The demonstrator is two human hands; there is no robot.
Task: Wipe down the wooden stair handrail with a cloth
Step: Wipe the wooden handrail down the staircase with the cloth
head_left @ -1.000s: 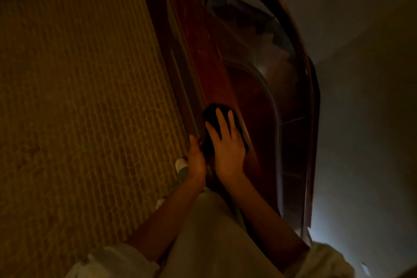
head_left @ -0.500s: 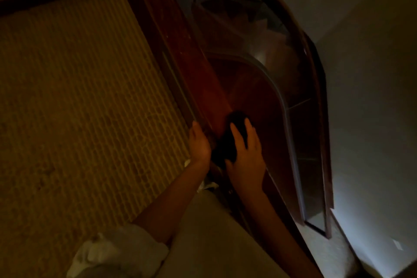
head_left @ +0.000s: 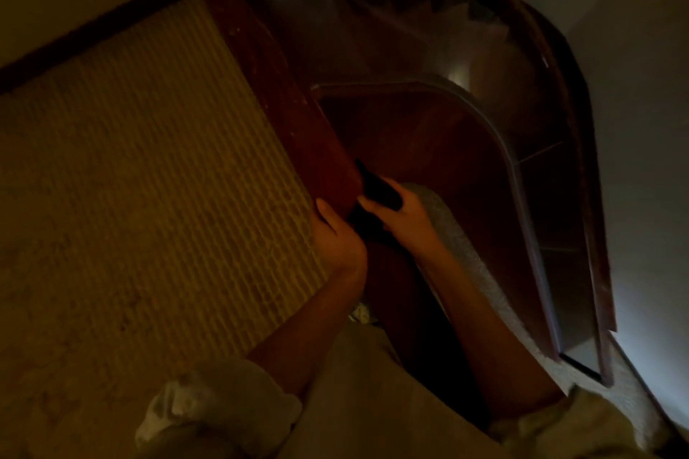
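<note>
Shifted: right-hand fingers (head_left: 400,199), flat on top of the rail a second ago, now curl around the dark cloth (head_left: 376,194) on the handrail's (head_left: 283,101) stairwell-side edge. Right hand (head_left: 408,216) grips cloth; left hand (head_left: 337,235) clasps the rail's carpet-side edge, just beside it. Progress hard to judge in the dim light: specks visible on the rail ahead, so most of that stretch looks undone.

Two hands: left (head_left: 341,238), right (head_left: 404,214); one cloth (head_left: 376,190); one handrail (head_left: 283,93); one carpet (head_left: 141,179).
</note>
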